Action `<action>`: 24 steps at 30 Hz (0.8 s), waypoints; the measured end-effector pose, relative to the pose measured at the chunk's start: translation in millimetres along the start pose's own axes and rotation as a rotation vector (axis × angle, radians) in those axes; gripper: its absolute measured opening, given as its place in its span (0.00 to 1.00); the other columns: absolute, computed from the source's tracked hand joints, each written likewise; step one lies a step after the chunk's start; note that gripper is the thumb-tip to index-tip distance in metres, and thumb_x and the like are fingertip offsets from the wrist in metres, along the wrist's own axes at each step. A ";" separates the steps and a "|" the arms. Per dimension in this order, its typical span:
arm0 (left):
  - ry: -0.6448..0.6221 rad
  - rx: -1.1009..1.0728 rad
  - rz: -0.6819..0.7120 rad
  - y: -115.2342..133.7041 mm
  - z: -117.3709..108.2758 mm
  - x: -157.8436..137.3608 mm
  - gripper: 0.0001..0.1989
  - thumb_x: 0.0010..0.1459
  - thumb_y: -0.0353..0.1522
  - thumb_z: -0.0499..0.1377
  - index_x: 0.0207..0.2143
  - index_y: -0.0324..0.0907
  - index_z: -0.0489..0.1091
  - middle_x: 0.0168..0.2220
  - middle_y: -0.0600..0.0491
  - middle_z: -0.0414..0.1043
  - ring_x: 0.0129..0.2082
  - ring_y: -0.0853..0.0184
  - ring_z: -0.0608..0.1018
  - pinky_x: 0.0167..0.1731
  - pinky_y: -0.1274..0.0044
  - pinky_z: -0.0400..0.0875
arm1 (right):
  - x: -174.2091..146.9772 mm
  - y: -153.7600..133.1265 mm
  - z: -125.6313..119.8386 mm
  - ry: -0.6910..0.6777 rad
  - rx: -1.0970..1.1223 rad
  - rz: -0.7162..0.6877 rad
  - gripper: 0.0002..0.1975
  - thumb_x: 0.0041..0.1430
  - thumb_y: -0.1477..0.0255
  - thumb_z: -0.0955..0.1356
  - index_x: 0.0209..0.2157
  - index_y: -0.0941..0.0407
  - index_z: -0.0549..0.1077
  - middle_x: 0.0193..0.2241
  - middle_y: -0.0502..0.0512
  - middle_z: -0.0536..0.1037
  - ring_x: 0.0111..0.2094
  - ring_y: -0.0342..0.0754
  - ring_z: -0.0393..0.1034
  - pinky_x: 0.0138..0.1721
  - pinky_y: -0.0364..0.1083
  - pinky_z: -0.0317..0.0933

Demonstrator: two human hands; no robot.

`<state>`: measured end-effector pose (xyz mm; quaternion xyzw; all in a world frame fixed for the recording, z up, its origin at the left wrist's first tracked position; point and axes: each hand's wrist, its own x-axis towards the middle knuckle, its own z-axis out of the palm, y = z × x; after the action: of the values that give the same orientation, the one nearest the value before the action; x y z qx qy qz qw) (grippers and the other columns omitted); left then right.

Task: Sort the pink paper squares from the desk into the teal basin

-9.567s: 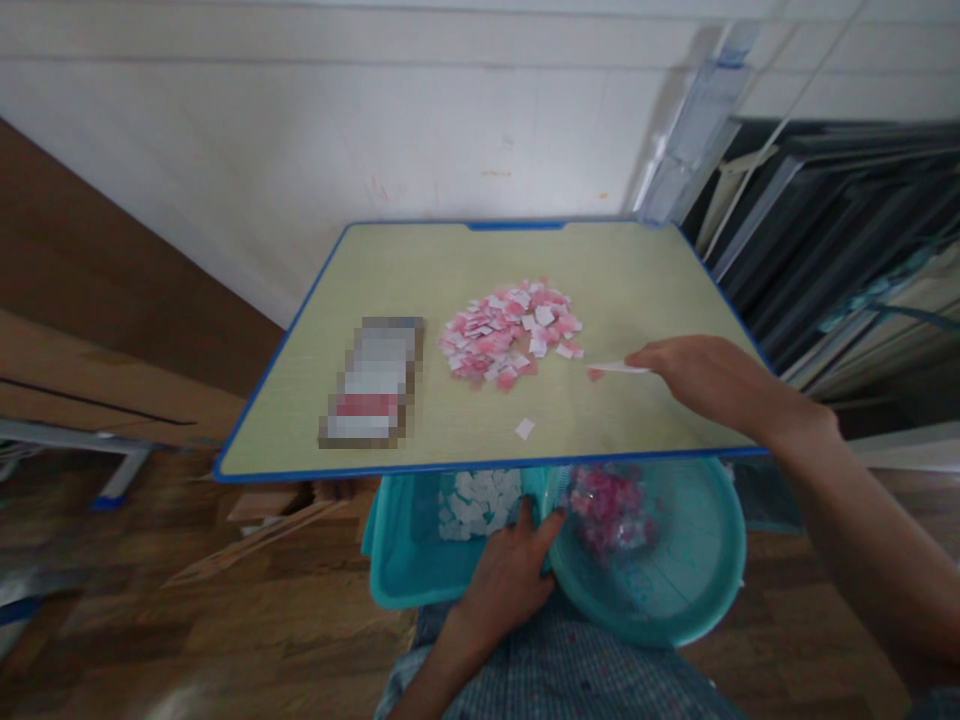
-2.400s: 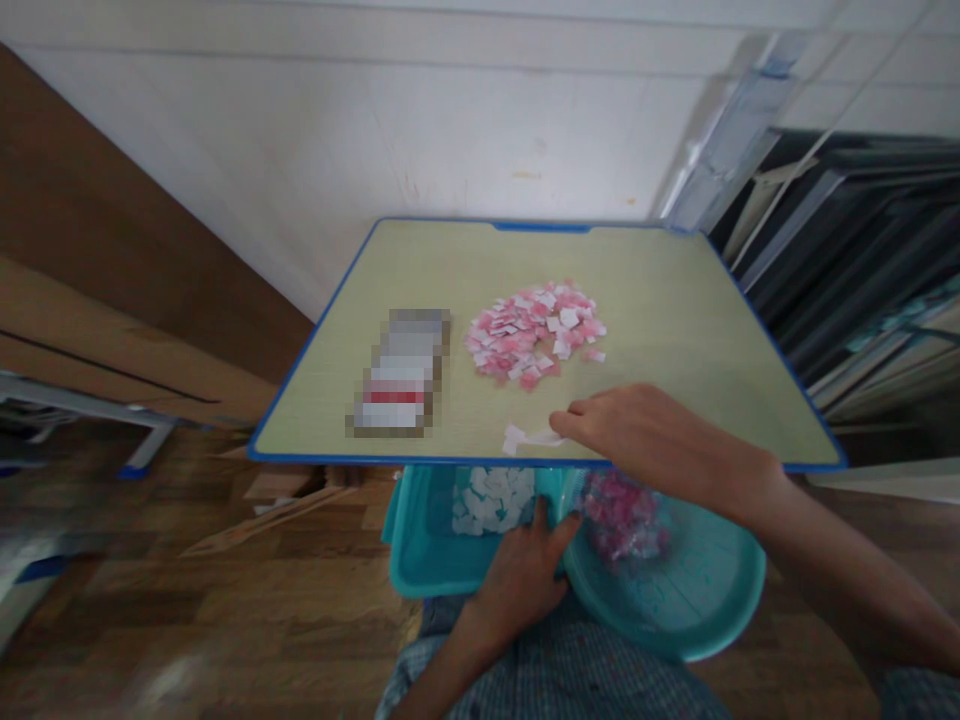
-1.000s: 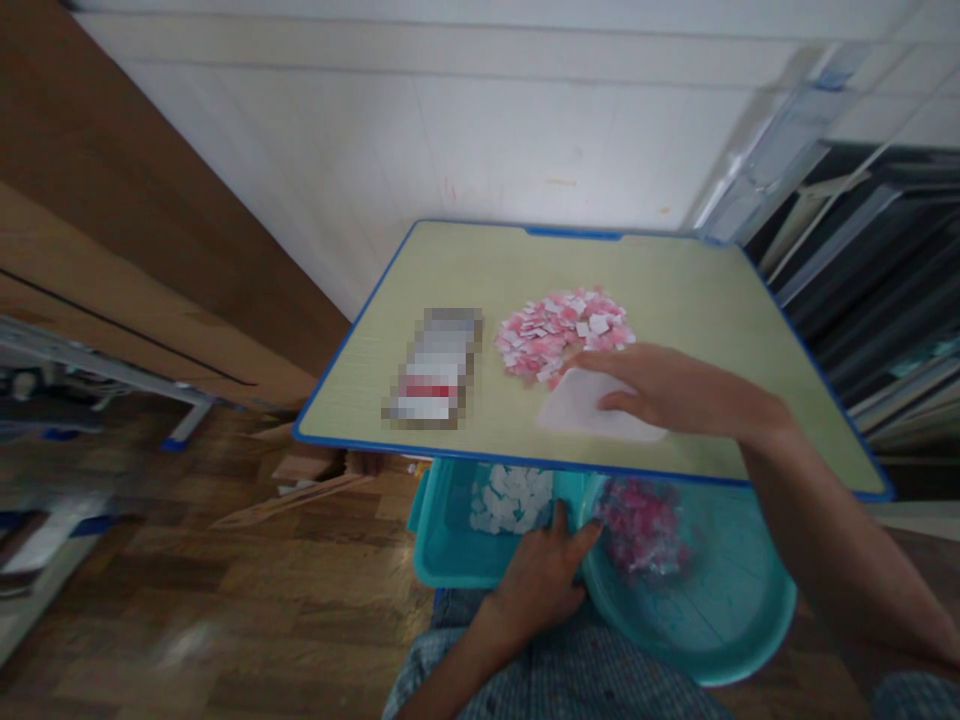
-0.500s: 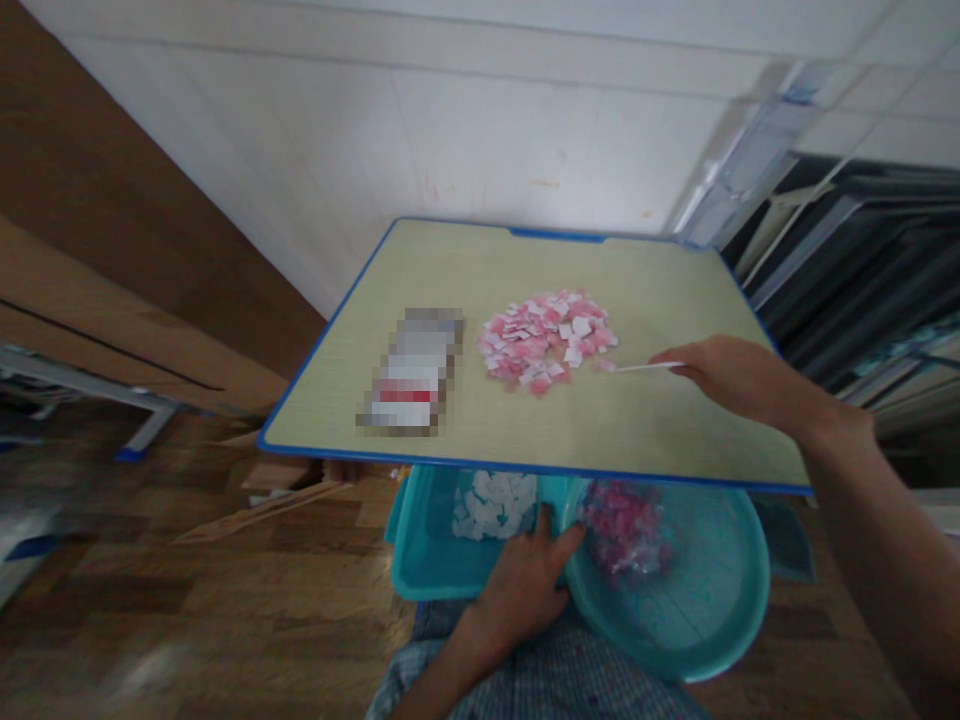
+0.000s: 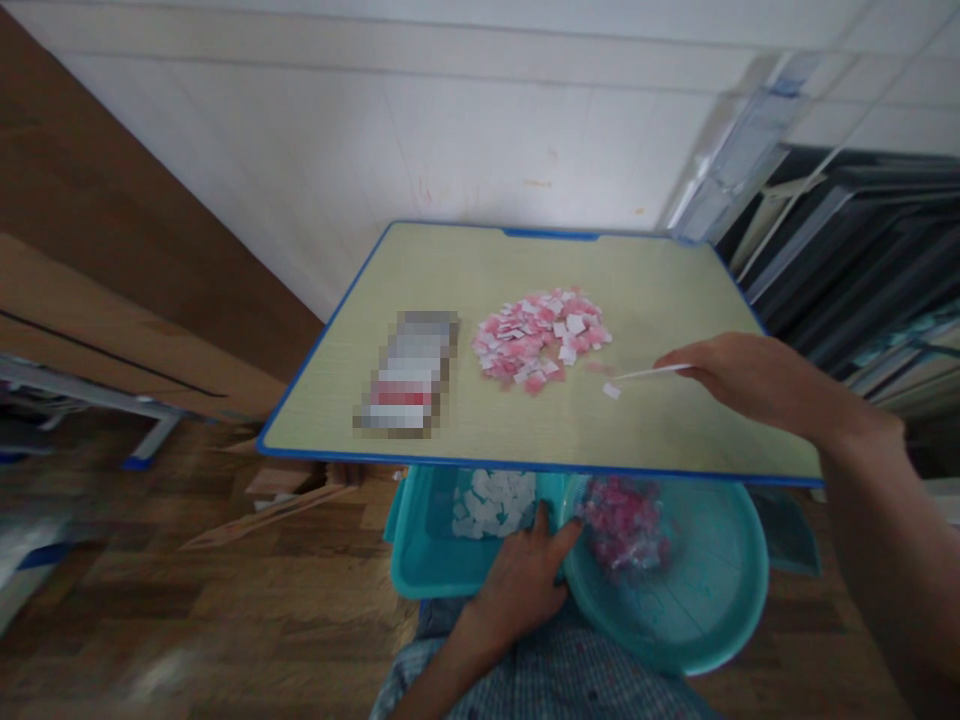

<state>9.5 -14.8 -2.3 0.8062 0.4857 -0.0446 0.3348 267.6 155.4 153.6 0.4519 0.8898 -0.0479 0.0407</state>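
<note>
— Well left of the right hand [image 5: 739,380]?
— See a pixelated slab [image 5: 409,370].
— With the left hand [image 5: 523,580]?
— Resting at the rim of a teal tub [image 5: 424,570], thumb and forefinger spread; cannot tell whether gripping.
— Near the right-hand grip?
— Leftward, a heap of pink-and-white paper squares [image 5: 525,330]; then one loose square [image 5: 611,391], just beside a thin white card [image 5: 651,371] pinched in closed fingers.
</note>
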 end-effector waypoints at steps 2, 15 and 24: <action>0.005 0.003 0.000 -0.2 0.3 0.2 0.32 0.54 0.31 0.54 0.61 0.51 0.51 0.59 0.42 0.53 0.45 0.52 0.73 0.44 0.63 0.67 | -3.2 -1.7 0.7 -0.030 -0.036 0.012 0.19 0.59 0.77 0.58 0.43 0.50 0.76 0.37 0.56 0.80 0.39 0.56 0.74 0.36 0.51 0.63; -0.011 0.029 0.000 -0.1 0.6 1.1 0.32 0.55 0.32 0.54 0.61 0.51 0.49 0.60 0.42 0.51 0.45 0.52 0.73 0.44 0.63 0.66 | 6.1 -65.7 6.8 0.018 0.161 -0.299 0.18 0.60 0.80 0.58 0.47 0.55 0.72 0.43 0.56 0.77 0.46 0.50 0.69 0.47 0.52 0.59; -0.044 0.010 -0.013 1.4 -0.3 -0.4 0.32 0.54 0.31 0.54 0.61 0.52 0.48 0.61 0.41 0.47 0.46 0.51 0.72 0.44 0.62 0.65 | 54.8 -100.3 -5.1 -0.002 0.145 -0.368 0.17 0.60 0.77 0.60 0.49 0.54 0.71 0.40 0.57 0.77 0.41 0.50 0.71 0.41 0.48 0.61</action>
<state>10.3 -15.4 -1.3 0.8035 0.4833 -0.0670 0.3411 154.2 141.1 157.2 0.2833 0.9517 -0.1187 -0.0007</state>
